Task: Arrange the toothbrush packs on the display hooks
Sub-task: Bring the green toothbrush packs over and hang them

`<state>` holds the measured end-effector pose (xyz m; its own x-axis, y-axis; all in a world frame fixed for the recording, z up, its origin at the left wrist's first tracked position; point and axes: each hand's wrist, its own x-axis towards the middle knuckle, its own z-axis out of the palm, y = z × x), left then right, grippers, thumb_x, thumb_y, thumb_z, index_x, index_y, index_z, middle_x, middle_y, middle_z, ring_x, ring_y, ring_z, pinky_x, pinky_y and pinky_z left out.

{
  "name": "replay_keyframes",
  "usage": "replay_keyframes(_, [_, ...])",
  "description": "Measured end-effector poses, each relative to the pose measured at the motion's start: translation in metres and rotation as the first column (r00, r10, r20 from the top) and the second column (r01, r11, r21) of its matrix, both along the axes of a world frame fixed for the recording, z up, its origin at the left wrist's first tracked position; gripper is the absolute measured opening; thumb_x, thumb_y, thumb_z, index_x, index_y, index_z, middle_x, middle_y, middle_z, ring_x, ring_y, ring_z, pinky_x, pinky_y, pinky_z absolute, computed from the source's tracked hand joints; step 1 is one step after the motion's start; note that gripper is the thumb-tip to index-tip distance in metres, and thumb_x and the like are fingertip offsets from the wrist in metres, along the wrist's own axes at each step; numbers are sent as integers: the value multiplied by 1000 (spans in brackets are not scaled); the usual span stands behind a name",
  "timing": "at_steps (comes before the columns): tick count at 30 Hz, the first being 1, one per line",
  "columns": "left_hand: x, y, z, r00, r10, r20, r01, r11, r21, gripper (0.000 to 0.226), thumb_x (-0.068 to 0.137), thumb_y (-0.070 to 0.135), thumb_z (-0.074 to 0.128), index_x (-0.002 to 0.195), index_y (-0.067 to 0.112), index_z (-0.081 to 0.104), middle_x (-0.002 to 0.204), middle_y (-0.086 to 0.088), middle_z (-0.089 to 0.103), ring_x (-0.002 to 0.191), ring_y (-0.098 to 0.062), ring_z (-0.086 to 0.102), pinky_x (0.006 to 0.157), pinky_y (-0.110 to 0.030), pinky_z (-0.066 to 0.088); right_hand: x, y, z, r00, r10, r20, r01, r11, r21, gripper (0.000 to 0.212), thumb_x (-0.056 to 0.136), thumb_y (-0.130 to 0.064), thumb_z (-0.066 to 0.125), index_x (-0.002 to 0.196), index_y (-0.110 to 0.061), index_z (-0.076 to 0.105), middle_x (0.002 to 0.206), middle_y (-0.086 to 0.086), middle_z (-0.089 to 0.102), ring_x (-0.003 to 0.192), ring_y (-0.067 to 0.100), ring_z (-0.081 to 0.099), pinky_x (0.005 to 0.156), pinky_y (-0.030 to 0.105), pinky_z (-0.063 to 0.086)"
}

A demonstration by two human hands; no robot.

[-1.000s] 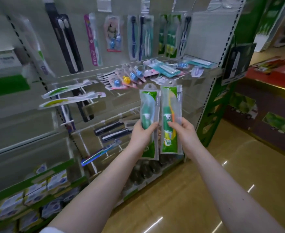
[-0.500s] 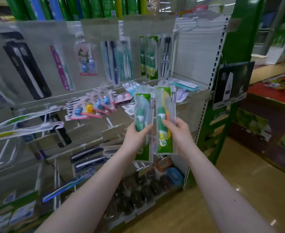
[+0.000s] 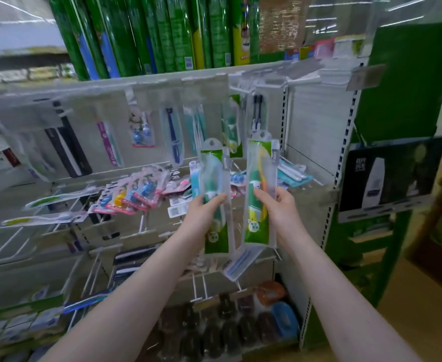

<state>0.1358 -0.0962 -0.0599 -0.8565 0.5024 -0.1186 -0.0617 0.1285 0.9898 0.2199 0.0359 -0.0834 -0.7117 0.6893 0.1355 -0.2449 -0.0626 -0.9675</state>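
Two bare forearms are reaching up and forward from the bottom edge, converging on the middle of the rack. The left hand (image 3: 201,218) is gripping the left toothbrush pack (image 3: 216,168) a little below its middle. One digit, seemingly the thumb, is lying across the clear front. The other fingers are curling out of sight behind, so I cannot tell how they are spread. The right hand (image 3: 283,212) is mirroring it, pinching the right toothbrush pack (image 3: 260,173) with the thumb pressing on the front and a fingertip showing past the pack's right edge. Both packs are standing upright in the air in front of the rack, hang tabs uppermost. They are side by side with a narrow gap between them, the right one sitting slightly higher. Each is rising well above the gripping fingers and hanging below them too, with green card showing at both ends.

Just beneath the packs, bare white display hooks (image 3: 198,286) are jutting out of the rack, and a pale blue pack (image 3: 240,265) is lying tilted across them. Lower down, blurred dark rounded items (image 3: 214,333) are sitting beside an orange case (image 3: 270,292) and a blue case (image 3: 285,317).

Behind the hands, a heap of loose blister packs (image 3: 133,194) is lying on a ledge. Farther back, a black pack (image 3: 68,150), a pink pack (image 3: 109,145) and a dark blue brush pack (image 3: 174,134) are hanging against the back panel (image 3: 316,126). On top of the rack, tall green boxes (image 3: 162,35) are standing in a row.
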Motion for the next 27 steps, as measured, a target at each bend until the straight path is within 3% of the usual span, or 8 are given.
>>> replay_keyframes(3, [-9, 11, 8, 1000, 25, 6, -25, 999, 25, 100, 56, 62, 71, 138, 14, 42, 133, -11, 53, 116, -35, 55, 97, -52, 46, -7, 11, 9, 999, 37, -8, -37, 999, -3, 22, 88, -24, 63, 107, -12, 61, 97, 6, 69, 89, 21, 68, 80, 36, 54])
replay_keyframes(5, [-14, 15, 15, 999, 40, 26, -41, 998, 48, 85, 67, 56, 71, 135, 12, 44, 129, -14, 56, 111, -36, 57, 92, -48, 48, -13, 14, 15, 999, 43, -11, -43, 999, 2, 20, 88, -25, 62, 105, -12, 60, 99, 8, 69, 91, 22, 67, 83, 37, 54])
replay_keyframes(8, [-28, 17, 24, 993, 38, 107, -51, 992, 118, 45, 87, 40, 62, 120, 9, 54, 105, -14, 65, 85, -29, 64, 84, -43, 52, -26, 16, 24, 998, 38, -40, -37, 999, 17, 16, 89, -20, 62, 101, -10, 61, 98, 9, 68, 91, 23, 66, 85, 38, 52])
replay_keyframes(10, [-36, 20, 31, 987, 18, 160, -46, 985, 169, 42, 85, 40, 61, 114, 10, 57, 97, -13, 68, 79, -27, 65, 83, -40, 52, -35, 16, 29, 998, 30, -47, -29, 999, 31, 9, 89, -18, 62, 96, -12, 62, 93, 6, 68, 88, 22, 66, 86, 38, 52])
replay_keyframes(13, [-54, 30, 33, 987, 25, 156, -48, 987, 150, 60, 77, 49, 63, 123, 12, 52, 117, -13, 63, 102, -32, 62, 93, -45, 48, -50, 21, 35, 999, 1, -32, 0, 998, 59, 6, 88, -19, 64, 90, -14, 61, 88, 3, 68, 85, 20, 66, 89, 42, 52])
replay_keyframes(17, [-68, 46, 34, 994, 37, 102, -51, 989, 136, 51, 89, 41, 57, 128, 11, 47, 125, -10, 55, 114, -31, 54, 102, -46, 41, -63, 29, 39, 998, -31, -49, 36, 995, 94, 10, 86, -23, 66, 88, -16, 60, 88, 3, 69, 89, 22, 66, 90, 42, 52])
replay_keyframes(24, [-76, 65, 48, 994, 30, 109, -46, 988, 145, 51, 94, 37, 51, 137, 13, 39, 133, -5, 47, 116, -28, 49, 101, -40, 40, -66, 39, 50, 998, -18, -66, 30, 985, 173, 14, 87, -29, 64, 83, -17, 59, 80, -1, 67, 78, 18, 66, 79, 35, 52])
replay_keyframes(27, [-78, 72, 50, 990, 65, 127, -87, 981, 173, 51, 93, 38, 52, 137, 15, 39, 136, -8, 47, 117, -30, 51, 102, -43, 41, -67, 48, 51, 999, -2, -50, 12, 981, 195, 18, 86, -32, 65, 89, -14, 63, 83, 1, 68, 81, 21, 66, 84, 42, 53])
